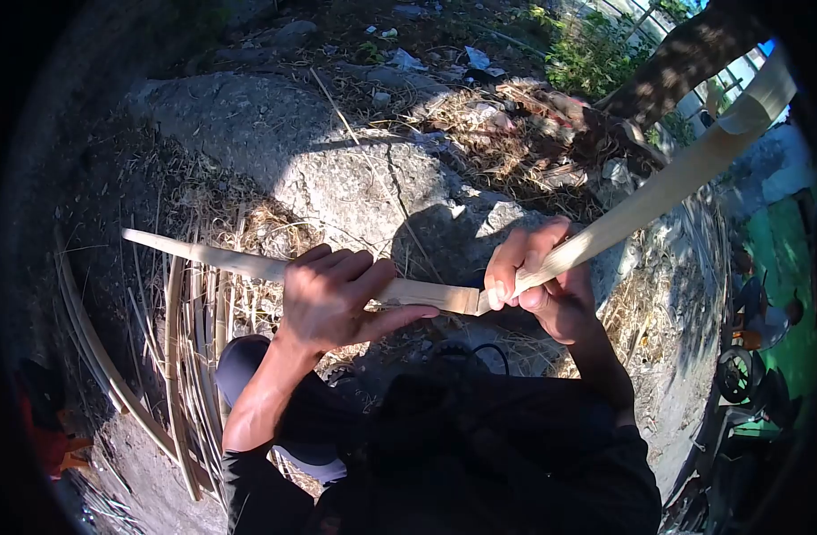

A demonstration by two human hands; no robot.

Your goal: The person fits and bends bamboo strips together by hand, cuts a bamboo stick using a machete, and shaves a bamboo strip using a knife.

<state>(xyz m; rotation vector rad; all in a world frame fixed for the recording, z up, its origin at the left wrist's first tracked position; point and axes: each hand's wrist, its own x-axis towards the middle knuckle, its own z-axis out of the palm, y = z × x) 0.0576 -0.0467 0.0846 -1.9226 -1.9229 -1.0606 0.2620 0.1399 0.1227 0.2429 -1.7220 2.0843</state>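
Note:
My left hand [332, 299] is closed round a pale, flat bamboo piece [203, 254] that tapers to a point on the left. Its thumb lies along the lower edge, pointing right. My right hand [546, 281] pinches a wider bamboo strip [658, 192], which rises to the upper right and curls at its far end. Between the hands, the two lengths meet at an angle by my right fingertips. I cannot tell whether this is one bent strip or two pieces touching.
Several long bamboo strips [172, 374] lie on the ground at left. A large grey rock [337, 192] is ahead, with dry straw and litter [506, 116] behind it. A tree trunk [693, 62] leans at upper right. People and a wheel [736, 374] are at the right edge.

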